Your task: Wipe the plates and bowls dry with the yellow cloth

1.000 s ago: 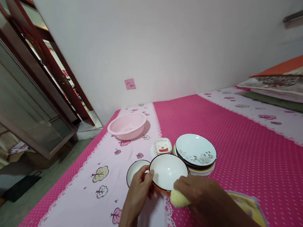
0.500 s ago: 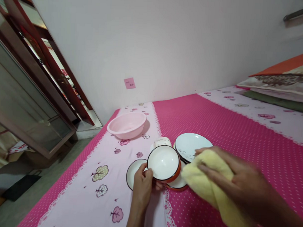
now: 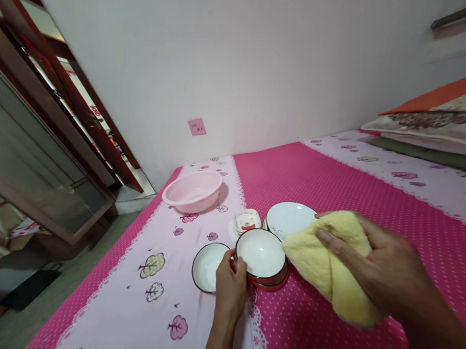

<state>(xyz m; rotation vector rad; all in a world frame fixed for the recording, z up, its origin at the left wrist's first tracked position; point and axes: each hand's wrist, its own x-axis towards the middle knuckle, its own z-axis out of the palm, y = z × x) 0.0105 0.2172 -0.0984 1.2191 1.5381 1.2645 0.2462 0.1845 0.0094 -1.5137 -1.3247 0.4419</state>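
Note:
A white bowl with a dark rim and orange outside (image 3: pixel 261 252) is gripped at its left edge by my left hand (image 3: pixel 231 281), thumb at the rim. It sits on or just above another orange bowl (image 3: pixel 272 287); I cannot tell whether they touch. My right hand (image 3: pixel 384 269) is closed around a folded yellow cloth (image 3: pixel 329 262), whose tip is beside the bowl's right rim. Left of my left hand lies another white bowl (image 3: pixel 207 268) with a dark rim. Behind are a small white dish with a red mark (image 3: pixel 247 221) and a dark-rimmed white plate (image 3: pixel 290 217), partly covered by the cloth.
A pink basin (image 3: pixel 194 193) stands farther back on the pink-and-white bedspread (image 3: pixel 197 316). Folded bedding (image 3: pixel 437 128) is piled at the far right. A pink note (image 3: pixel 197 126) is stuck to the wall. At the left are a glass-panelled door (image 3: pixel 42 152) and the floor.
My left hand has moved the bowl right and slightly down, over the orange bowl. The small dish's red mark now shows. My right hand, still with the cloth, has shifted slightly.

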